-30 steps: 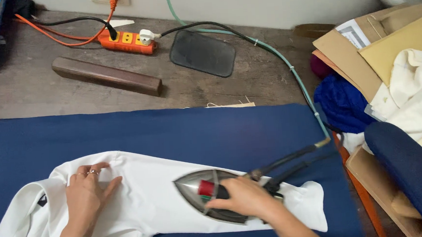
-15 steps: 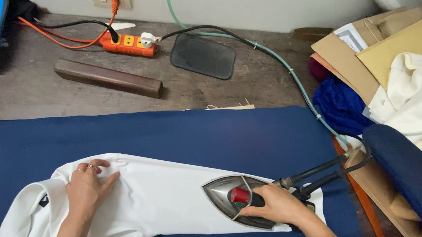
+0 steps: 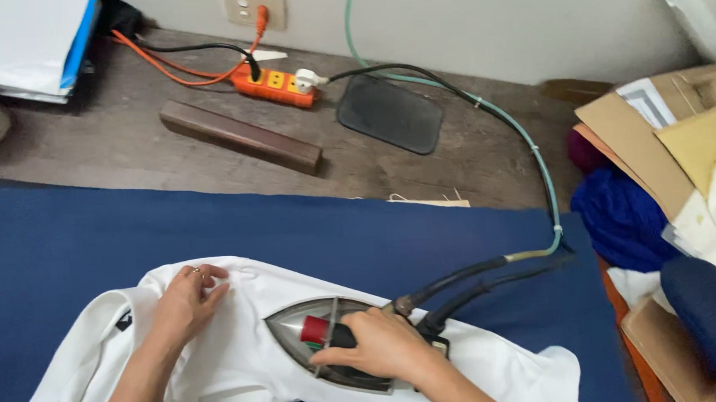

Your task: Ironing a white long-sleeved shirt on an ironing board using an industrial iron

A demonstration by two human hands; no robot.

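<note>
1. Right hand (image 3: 379, 344) closed over the handle of a steam iron (image 3: 325, 344), fingers wrapped tight, soleplate flat on a white garment (image 3: 244, 373).
2. Left hand (image 3: 184, 303) spread flat, gripping nothing, fingertips pinning the cloth just beyond the iron's pointed nose.
3. Garment under both sets of fingers, stretched across the blue-padded counter (image 3: 62, 244), one end trailing past the right wrist.
4. Possible scorching of the white cloth if held in one spot too long.
5. Possible burn to the left fingers, close to the hot tip, should the iron slide that way.
6. Black cord and hose (image 3: 462, 277) running off behind the right fingers toward the orange power strip (image 3: 276, 83); likely snag or drag across the cloth.
</note>
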